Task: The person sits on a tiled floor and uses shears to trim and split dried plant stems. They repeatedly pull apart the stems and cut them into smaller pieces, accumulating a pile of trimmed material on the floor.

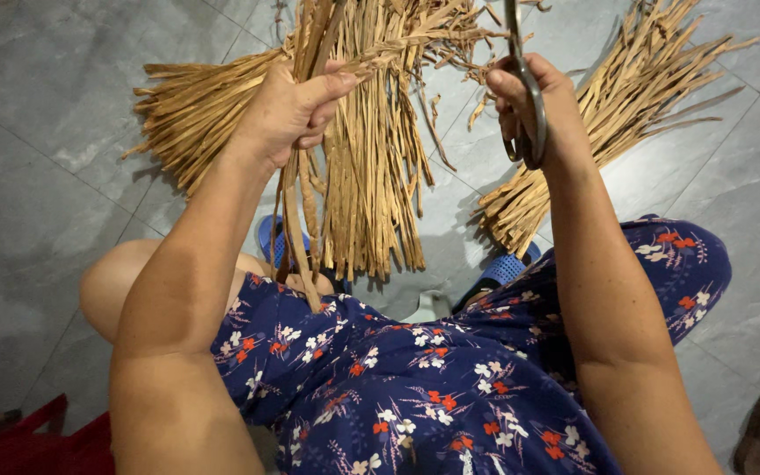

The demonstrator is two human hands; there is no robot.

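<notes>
Head view: left hand [288, 110] clamped on a bunch of dried straw strips [305, 220] hanging above the floral dress [415, 387]; right hand [534, 110], beside the strips, fingers threaded through scissors [525, 88]. Possible slip: blades nicking the thumb close by.

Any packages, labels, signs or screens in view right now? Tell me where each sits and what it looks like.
None in view: no package, label, sign or screen.
Left hand: grips a bundle of tan dried strips.
Right hand: holds metal scissors.
Grey tiled floor: more strip bundles lie spread on it.
</notes>
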